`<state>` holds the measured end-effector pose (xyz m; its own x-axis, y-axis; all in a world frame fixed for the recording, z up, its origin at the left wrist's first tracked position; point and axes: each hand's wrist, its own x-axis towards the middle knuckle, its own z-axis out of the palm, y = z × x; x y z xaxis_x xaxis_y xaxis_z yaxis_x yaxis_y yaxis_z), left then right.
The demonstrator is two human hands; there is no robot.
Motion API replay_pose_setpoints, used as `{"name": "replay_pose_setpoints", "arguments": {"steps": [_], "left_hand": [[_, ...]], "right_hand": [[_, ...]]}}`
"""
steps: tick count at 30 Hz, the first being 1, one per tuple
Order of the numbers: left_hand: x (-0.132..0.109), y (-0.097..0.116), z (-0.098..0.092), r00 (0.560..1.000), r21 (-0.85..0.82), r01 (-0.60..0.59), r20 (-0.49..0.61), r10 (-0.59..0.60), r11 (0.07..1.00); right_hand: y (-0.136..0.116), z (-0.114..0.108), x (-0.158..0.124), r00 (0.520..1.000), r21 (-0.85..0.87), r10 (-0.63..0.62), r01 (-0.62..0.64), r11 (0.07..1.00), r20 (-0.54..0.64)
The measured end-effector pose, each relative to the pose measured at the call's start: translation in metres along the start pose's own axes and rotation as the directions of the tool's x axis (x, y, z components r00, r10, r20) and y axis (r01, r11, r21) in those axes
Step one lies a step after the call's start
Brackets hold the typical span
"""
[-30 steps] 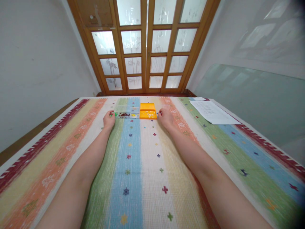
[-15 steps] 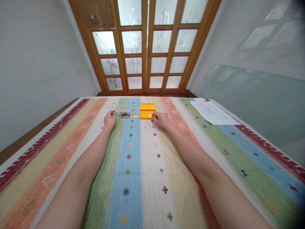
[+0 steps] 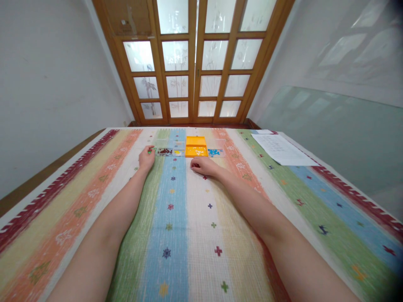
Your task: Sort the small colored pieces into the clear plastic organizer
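My left hand (image 3: 146, 158) is curled at the left end of a row of small boxes, its fingers closed on a clear box of green pieces (image 3: 150, 151) that they partly cover. Brown pieces (image 3: 164, 151) and yellow pieces (image 3: 177, 152) lie in clear compartments beside it. An orange box (image 3: 195, 141) with its lid raised holds small white pieces. To its right is a clear box of blue pieces (image 3: 214, 152). My right hand (image 3: 203, 166) rests on the cloth just in front of the orange box, fingertips pinched together; what they hold is hidden.
A striped tablecloth (image 3: 170, 239) covers the table. Printed white paper (image 3: 281, 149) lies at the far right. Beyond the table stand wooden doors with glass panes (image 3: 209, 86). A glass panel (image 3: 333, 130) leans along the right wall.
My right hand has moved from the orange box's right edge toward me and left, over the spot where a small blue piece lay. The blue pieces' box is now uncovered. My left hand stays.
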<state>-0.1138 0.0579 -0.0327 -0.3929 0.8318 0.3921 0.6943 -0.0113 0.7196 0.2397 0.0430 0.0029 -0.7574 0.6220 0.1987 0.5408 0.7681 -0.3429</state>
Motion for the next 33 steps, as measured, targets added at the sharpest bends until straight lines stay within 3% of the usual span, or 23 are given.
{"name": "replay_pose_setpoints", "arguments": {"steps": [6,10,12,15,27,33], "left_hand": [[-0.001,0.002,0.001,0.999,-0.009,-0.029,0.024,0.029,1.000],[-0.004,0.006,0.001,0.999,-0.013,-0.038,0.039,0.038,0.999],[-0.005,0.008,0.001,0.998,-0.009,-0.044,0.040,0.044,0.999],[-0.005,0.008,0.002,0.998,-0.004,-0.054,0.043,0.054,0.999],[-0.011,0.015,0.006,0.977,0.006,-0.186,0.106,0.184,0.983],[-0.026,0.035,0.010,0.910,0.016,-0.358,0.228,0.346,0.933]], "right_hand": [[0.013,-0.001,-0.001,0.964,-0.100,0.151,-0.176,0.979,-0.217],[0.033,-0.011,-0.007,0.822,-0.083,0.350,-0.429,0.900,-0.450],[0.044,-0.014,-0.011,0.752,-0.064,0.437,-0.532,0.844,-0.494],[0.054,-0.015,-0.015,0.710,-0.079,0.499,-0.609,0.789,-0.497],[0.054,-0.007,-0.011,0.750,-0.119,0.454,-0.569,0.814,-0.481],[0.052,-0.004,-0.009,0.759,-0.131,0.448,-0.563,0.816,-0.472]]}}
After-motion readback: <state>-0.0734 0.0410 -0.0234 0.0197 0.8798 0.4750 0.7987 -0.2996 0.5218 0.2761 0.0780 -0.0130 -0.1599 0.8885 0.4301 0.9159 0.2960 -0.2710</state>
